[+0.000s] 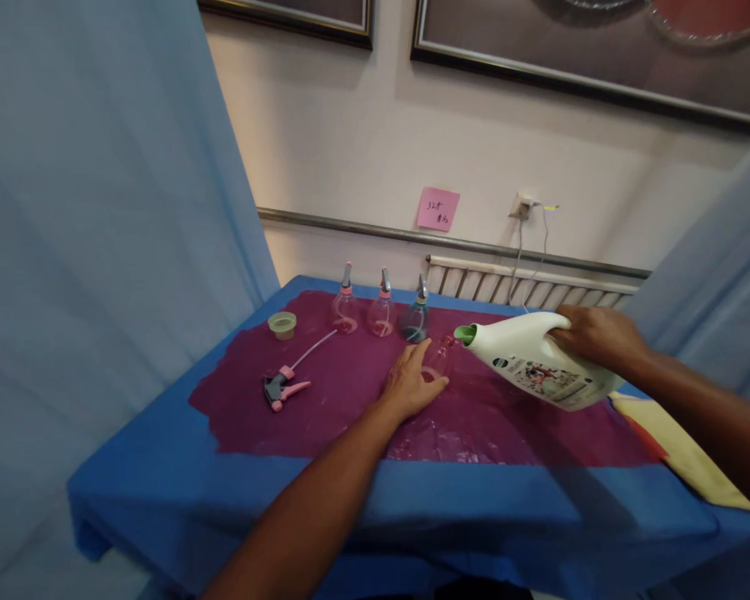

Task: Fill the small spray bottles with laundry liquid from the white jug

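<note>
My right hand [597, 335] grips the handle of a white detergent jug [537, 360], tilted so its green spout [466, 334] points at the mouth of a small clear bottle [438, 358]. My left hand [409, 382] is wrapped round that bottle and steadies it on the purple wet patch [350, 400] of the blue tablecloth [162, 492]. The bottle stands open, with no spray head on it.
Three small spray bottles [382, 312] with pink and grey heads stand in a row at the back. A loose pink spray head with a tube [282, 386] and a green cap [282, 324] lie to the left. A yellow cloth [681, 450] lies at the right edge. Blue curtains hang on both sides.
</note>
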Motion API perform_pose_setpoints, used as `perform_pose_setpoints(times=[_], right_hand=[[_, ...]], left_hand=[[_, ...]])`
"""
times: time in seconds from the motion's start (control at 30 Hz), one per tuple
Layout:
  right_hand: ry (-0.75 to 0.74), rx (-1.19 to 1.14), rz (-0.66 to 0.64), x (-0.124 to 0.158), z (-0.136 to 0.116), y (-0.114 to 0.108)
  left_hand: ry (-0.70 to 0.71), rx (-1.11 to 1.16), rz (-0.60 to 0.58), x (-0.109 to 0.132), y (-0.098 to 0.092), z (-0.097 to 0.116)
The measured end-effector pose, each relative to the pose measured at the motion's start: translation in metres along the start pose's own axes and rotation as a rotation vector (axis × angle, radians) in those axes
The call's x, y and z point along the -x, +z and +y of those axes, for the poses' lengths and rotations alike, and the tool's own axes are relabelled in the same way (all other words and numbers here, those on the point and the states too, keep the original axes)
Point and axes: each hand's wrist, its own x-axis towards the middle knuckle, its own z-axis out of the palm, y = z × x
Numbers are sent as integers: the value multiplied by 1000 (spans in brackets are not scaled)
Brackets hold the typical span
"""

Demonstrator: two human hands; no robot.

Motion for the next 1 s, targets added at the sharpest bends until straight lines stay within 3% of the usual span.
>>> perform_pose_setpoints(times=[0.7,1.0], right_hand=[[-42,90,-10,-4,-4,-27],[-72,128,-4,-7,0,-27]], left_hand=[[66,-64,72,-1,0,-4],[78,-76,79,0,1,-6]])
